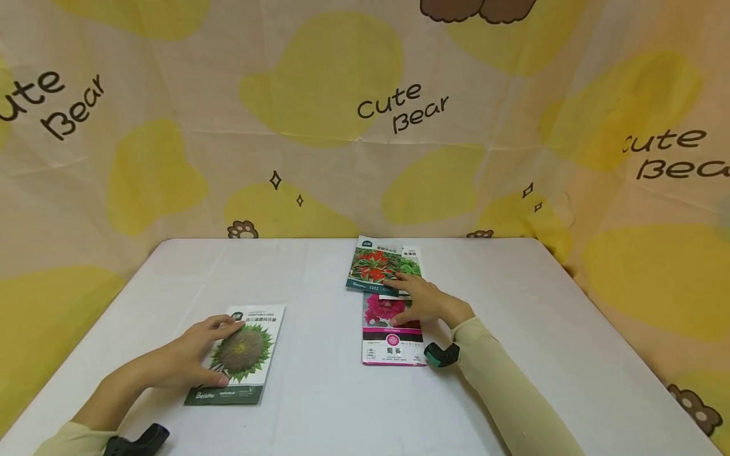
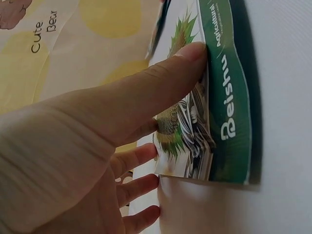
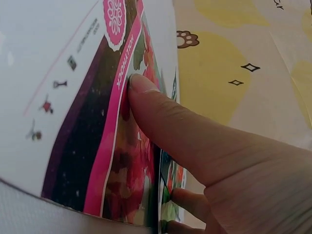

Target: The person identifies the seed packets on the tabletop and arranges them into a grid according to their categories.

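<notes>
My left hand (image 1: 191,354) rests on a sunflower seed packet (image 1: 251,342) lying at the left of the table. Its thumb presses the printed face near the dark green "Beishu" band (image 2: 226,97), while the other fingers spread along the side and upper part. Over a small pile of packets right of centre lies my right hand (image 1: 428,301). Its thumb touches a pink hollyhock packet (image 3: 129,161), and its fingers reach over a red-flowered packet (image 1: 373,266). Partly hidden beneath that one is a packet with green leaves (image 1: 412,263). The red-flowered packet overlaps the hollyhock packet's top.
A white-covered table (image 1: 319,392) carries the packets, the pile lying near its far edge. Behind it hangs a yellow-patterned "Cute Bear" cloth (image 1: 319,82). Dark bands with devices sit at both wrists, including a right wrist device (image 1: 441,354).
</notes>
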Available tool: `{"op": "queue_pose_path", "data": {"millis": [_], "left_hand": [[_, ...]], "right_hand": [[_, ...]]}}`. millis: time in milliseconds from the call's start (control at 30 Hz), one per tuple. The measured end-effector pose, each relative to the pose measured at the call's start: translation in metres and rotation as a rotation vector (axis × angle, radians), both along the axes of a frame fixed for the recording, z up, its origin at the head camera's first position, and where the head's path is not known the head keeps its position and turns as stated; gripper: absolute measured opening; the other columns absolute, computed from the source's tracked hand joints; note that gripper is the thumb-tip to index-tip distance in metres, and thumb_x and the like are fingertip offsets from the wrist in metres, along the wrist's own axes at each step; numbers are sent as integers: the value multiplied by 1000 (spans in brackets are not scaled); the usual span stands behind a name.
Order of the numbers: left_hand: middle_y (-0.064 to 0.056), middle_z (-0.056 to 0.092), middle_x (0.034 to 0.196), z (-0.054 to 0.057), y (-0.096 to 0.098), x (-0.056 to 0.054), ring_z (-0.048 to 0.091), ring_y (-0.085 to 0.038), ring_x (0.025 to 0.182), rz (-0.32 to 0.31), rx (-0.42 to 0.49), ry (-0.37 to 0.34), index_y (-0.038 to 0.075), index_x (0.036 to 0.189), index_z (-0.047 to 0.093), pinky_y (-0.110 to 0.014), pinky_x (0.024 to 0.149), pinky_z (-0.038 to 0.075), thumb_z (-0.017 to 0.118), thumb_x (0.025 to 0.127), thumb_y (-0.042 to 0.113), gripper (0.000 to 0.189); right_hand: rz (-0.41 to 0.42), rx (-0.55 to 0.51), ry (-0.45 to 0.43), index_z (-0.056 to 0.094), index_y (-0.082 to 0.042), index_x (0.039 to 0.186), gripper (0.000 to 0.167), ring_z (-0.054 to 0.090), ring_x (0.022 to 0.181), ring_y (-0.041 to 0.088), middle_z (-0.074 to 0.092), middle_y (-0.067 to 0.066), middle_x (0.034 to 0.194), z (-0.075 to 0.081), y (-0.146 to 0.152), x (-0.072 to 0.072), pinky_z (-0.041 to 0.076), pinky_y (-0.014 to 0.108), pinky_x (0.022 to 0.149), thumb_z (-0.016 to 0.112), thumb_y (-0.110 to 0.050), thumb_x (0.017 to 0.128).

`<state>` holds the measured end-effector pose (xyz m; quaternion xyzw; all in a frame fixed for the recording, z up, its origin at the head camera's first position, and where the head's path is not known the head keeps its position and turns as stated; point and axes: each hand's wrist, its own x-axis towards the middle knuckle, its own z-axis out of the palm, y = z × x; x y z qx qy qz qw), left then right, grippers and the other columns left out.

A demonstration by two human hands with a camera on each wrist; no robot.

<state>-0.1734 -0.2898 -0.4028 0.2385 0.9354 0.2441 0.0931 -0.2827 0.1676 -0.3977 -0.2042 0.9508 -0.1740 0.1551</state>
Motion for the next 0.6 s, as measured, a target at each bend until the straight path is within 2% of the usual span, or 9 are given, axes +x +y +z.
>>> {"op": "queue_pose_path", "data": {"millis": [367,600], "left_hand": [[-25,40,146,1,-3,-4,36,-54,134,-4,20,-16,4,148,48,-73,100,35,90,67,44,100],[-26,39,147,1,-4,-3,35,-56,134,1,16,-38,4,149,48,-74,99,36,90,67,42,99]], "right_hand": [[34,8,27,39,-24,157,91,23,153,45,23,17,168,5,-2,0,23,70,117,83,-46,80],[51,-10,47,41,-23,156,90,25,152,44,26,17,166,6,-4,1,26,69,116,84,-44,79]]}}
